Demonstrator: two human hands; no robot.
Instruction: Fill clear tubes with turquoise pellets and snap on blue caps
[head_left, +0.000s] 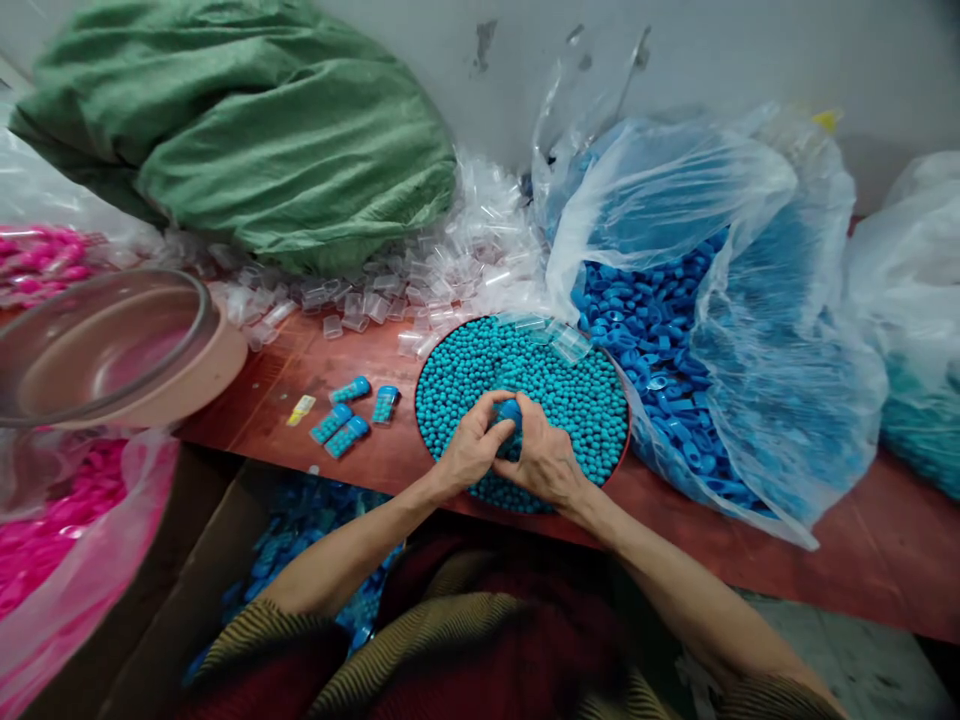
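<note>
Both hands meet over a round tray point(626, 455) full of small teal beads point(465, 370). Between them is a small container with a blue cap point(510, 412), mostly hidden by the fingers. My left hand point(476, 440) is closed on it from the left, and my right hand point(546, 452) grips it from the right. Several clear containers lie at the tray's back edge, one of them a clear container point(570, 343) resting on the beads. To the left, several blue-capped containers filled with teal beads point(349, 437) lie on the red table point(277, 375).
A heap of clear containers point(480, 240) lies behind the tray, beside a green sack point(300, 140). At right, an opened plastic bag point(795, 350) holds blue caps point(660, 350). Basins point(217, 370) stand at left. Below the edge, a box contains blue-capped containers point(292, 530); pink pieces point(67, 510) fill another bag.
</note>
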